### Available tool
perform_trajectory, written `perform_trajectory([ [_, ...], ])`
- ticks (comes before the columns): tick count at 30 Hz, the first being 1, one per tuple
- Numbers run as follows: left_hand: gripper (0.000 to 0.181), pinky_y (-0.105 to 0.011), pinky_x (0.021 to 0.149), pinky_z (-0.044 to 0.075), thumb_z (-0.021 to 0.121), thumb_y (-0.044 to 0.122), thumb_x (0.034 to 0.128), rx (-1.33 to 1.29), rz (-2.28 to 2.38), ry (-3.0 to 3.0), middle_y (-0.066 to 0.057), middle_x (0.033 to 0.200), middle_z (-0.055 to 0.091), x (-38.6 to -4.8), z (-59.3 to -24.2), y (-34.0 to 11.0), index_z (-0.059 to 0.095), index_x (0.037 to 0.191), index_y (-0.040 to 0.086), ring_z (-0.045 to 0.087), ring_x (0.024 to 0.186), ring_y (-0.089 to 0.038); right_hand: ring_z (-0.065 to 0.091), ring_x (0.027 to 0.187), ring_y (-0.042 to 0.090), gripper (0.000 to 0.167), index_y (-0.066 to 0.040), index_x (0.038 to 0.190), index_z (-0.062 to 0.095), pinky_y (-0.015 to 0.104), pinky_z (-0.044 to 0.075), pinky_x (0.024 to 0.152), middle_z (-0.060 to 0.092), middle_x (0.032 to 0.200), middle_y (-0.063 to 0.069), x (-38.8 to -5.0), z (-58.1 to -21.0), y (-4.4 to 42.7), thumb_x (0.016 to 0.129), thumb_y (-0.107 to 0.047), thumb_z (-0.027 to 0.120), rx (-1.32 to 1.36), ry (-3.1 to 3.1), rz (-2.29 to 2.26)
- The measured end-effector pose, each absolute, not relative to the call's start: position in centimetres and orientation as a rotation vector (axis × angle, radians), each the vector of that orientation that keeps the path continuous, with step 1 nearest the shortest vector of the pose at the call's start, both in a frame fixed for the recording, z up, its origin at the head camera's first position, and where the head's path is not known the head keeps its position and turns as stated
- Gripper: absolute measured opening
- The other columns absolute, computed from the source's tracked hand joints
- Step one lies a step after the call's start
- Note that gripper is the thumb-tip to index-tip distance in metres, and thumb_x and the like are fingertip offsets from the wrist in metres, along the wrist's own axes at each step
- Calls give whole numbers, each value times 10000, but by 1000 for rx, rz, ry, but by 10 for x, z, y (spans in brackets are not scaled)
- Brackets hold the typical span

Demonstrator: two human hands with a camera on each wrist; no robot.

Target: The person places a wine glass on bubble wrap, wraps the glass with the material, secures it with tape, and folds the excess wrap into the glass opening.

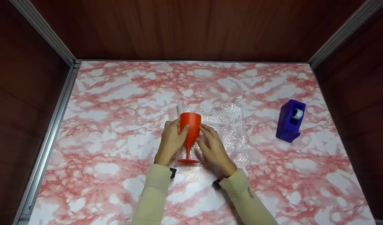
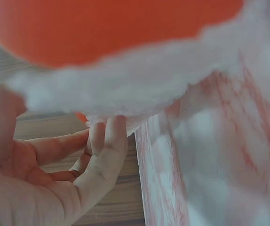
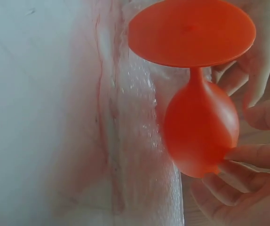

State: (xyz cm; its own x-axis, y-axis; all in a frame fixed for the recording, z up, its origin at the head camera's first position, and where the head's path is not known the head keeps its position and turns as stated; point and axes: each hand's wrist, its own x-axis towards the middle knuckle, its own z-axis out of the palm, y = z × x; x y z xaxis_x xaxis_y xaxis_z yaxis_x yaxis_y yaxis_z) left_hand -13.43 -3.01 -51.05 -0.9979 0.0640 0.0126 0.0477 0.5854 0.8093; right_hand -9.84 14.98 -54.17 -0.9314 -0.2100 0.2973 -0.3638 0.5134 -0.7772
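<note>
Near the middle of the table, over the left part of a bubble wrap sheet, an orange goblet is judged liable to roll or slip should the left hand ease its hold on the smooth, tapering bowl, or should the loose sheet shift beneath it. The goblet lies between the two hands: the left fingers curl round one side with the thumb across its front, while the fingers of the right hand rest fairly straight against the opposite side, its foot pointing toward the person.
</note>
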Motion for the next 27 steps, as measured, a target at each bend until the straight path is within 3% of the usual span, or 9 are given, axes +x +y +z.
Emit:
perform_trajectory([
  [4,379,-452,935,480,531,88,1012,190,1433,2815,-211,1150,578,-134,-511,-34,575,1356,-66,580,1061,-327,526,1259,304,502,39,1424,509,472,417,1042,541,1383,168,-99,-542,152,965,-116,644,504,-2560,1411],
  [11,441,-401,891,490,518,-127,895,287,1495,2845,-159,1061,618,-136,-518,-39,625,1314,-40,588,980,-274,584,1161,324,524,-7,1459,485,470,465,979,553,1346,165,-99,-544,154,983,-164,638,513,-2570,1403],
  [17,435,-321,750,537,581,-94,923,240,1598,2745,-122,1045,614,-136,-521,-40,624,1343,10,648,856,-212,611,1106,329,496,6,1433,509,456,484,958,588,1266,178,-100,-544,157,979,-139,646,499,-2574,1416],
  [22,431,-313,775,551,620,-37,941,235,1625,2716,-133,1069,619,-137,-523,-41,631,1360,65,668,911,-224,617,1132,348,471,8,1422,517,433,491,973,589,1258,184,-99,-544,158,989,-132,639,468,-2580,1489],
  [27,416,-378,812,514,644,24,946,254,1590,2753,-178,1047,619,-136,-525,-43,645,1355,101,612,923,-262,613,1141,336,461,30,1408,524,446,481,981,588,1283,196,-99,-544,158,985,-117,635,478,-2585,1417],
])
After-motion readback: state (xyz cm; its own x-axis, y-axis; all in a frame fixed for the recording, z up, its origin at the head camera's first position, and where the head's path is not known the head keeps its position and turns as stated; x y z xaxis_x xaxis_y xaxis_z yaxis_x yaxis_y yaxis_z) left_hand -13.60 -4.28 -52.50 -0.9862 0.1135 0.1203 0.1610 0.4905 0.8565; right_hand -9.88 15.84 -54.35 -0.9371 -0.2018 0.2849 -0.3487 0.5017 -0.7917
